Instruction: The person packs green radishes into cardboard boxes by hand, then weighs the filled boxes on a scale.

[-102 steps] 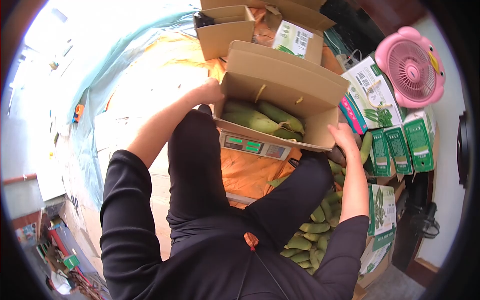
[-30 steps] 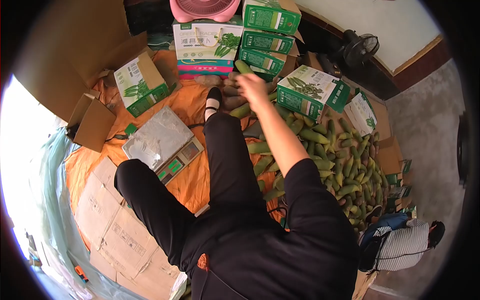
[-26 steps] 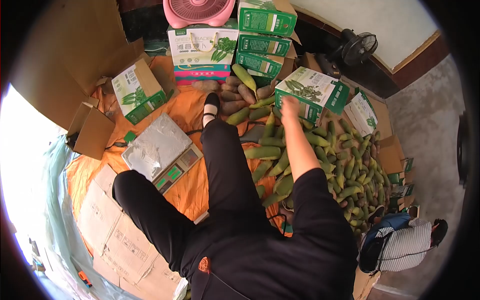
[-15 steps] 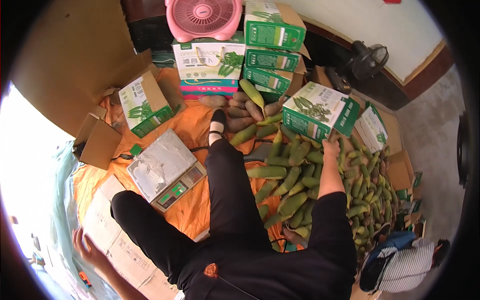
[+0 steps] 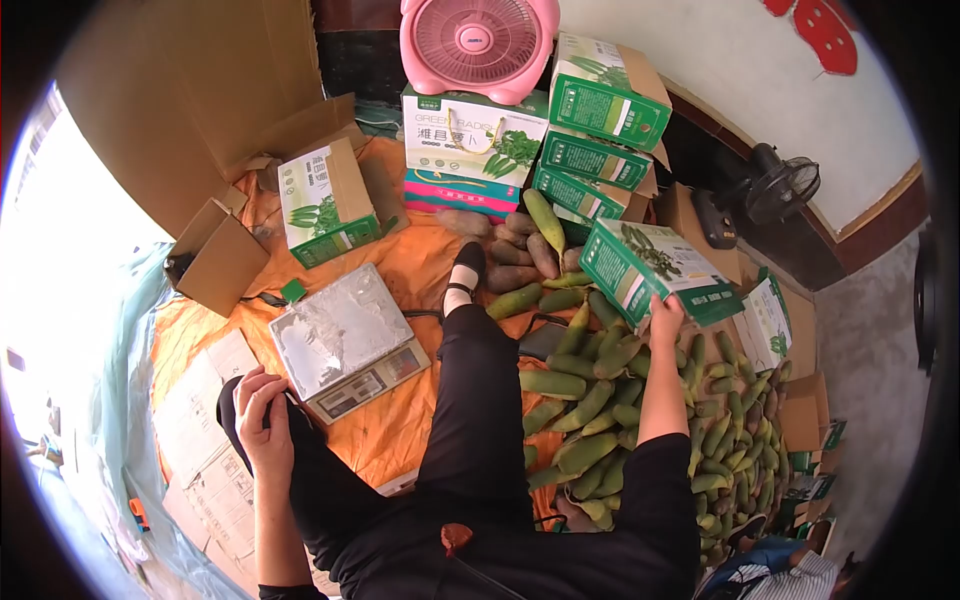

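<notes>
My right hand [image 5: 664,322] grips the lower edge of a green and white cardboard radish box [image 5: 650,268], which tilts above the pile. Beneath and around it lie many green radishes [image 5: 590,405]. Over my bent knee, my left hand [image 5: 264,418] is raised with its fingers loosely curled and a little apart, holding nothing. Just beyond that hand stands a digital scale [image 5: 338,330] with a silvery, wrapped top. The inside of the box is hidden from me.
An open radish box [image 5: 325,205] stands behind the scale, beside a brown carton [image 5: 222,265]. At the back, a pink fan [image 5: 475,45] sits on stacked boxes. A black fan [image 5: 780,190] is by the wall. Another person's striped sleeve [image 5: 805,580] shows at lower right.
My left hand has come up from the cardboard at the left to above my knee. The box in my right hand has turned and tilted. The view has shifted.
</notes>
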Demonstrator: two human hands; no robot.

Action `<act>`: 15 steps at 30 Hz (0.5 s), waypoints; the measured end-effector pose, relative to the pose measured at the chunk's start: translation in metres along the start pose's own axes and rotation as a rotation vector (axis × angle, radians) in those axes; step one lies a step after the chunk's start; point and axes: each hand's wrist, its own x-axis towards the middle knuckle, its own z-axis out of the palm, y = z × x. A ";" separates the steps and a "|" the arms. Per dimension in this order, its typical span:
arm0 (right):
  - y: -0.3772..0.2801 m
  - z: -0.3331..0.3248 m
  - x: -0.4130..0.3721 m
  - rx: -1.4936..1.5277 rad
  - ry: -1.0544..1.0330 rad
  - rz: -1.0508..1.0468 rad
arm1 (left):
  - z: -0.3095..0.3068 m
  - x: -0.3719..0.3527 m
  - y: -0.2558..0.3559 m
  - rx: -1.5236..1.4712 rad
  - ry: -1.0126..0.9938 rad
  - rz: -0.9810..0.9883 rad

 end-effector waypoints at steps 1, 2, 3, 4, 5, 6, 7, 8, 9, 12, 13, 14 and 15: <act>-0.028 0.007 -0.007 0.090 0.005 -0.041 | 0.001 0.000 0.001 0.002 0.000 -0.001; -0.061 0.013 -0.016 0.028 0.012 -0.053 | 0.002 -0.001 0.002 -0.024 -0.012 -0.015; -0.076 0.017 -0.017 0.028 0.013 -0.053 | 0.001 -0.002 0.002 -0.052 -0.023 -0.029; -0.087 0.020 -0.015 0.122 0.000 -0.059 | 0.001 -0.003 0.000 -0.049 -0.026 -0.022; -0.106 0.024 -0.015 0.216 -0.013 -0.070 | 0.000 -0.004 0.000 -0.055 -0.021 -0.020; -0.126 0.026 -0.015 0.213 -0.011 -0.075 | 0.000 -0.005 0.000 -0.064 -0.027 -0.038; -0.152 0.027 -0.021 0.273 -0.038 -0.055 | -0.001 -0.006 0.000 -0.073 -0.035 -0.056; -0.174 0.030 -0.025 0.334 -0.066 -0.036 | -0.001 -0.006 -0.001 -0.080 -0.036 -0.055; -0.188 0.035 -0.027 0.331 -0.063 -0.039 | -0.001 -0.007 -0.001 -0.091 -0.039 -0.051; -0.224 0.050 -0.036 0.465 -0.211 -0.027 | -0.001 -0.007 -0.001 -0.104 -0.046 -0.046; -0.233 0.059 -0.040 0.463 -0.218 -0.030 | -0.002 -0.007 0.000 -0.103 -0.054 -0.042; -0.241 0.071 -0.043 0.525 -0.248 -0.036 | -0.002 -0.007 0.000 -0.106 -0.056 -0.024; -0.249 0.084 -0.047 0.588 -0.278 -0.038 | -0.003 -0.005 0.003 -0.124 -0.064 -0.025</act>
